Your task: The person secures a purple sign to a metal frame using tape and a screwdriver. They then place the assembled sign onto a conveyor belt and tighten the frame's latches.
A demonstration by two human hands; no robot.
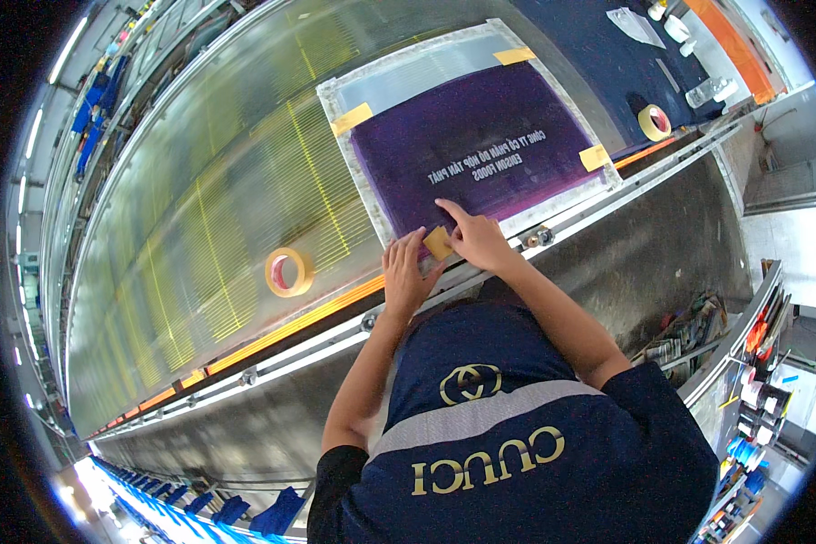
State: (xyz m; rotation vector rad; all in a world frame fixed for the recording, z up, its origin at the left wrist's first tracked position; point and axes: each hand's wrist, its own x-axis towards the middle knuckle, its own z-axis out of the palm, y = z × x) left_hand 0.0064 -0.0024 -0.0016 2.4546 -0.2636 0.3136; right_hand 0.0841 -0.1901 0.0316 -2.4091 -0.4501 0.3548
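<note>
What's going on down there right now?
The person's left hand and right hand are at a small yellow tape piece near the lower-left corner of a rectangular purple sheet with a white border. The right index finger extends over the purple. Yellow tape strips sit at the other three corners. A round yellow tape roll lies to the left.

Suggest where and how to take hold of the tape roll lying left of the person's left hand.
Likely best to pinch the right wall of the tape roll, coming from above and the right, the side nearest the left hand. It appears to lie flat, open hole upward, so its wall can be held inside and out.
</note>
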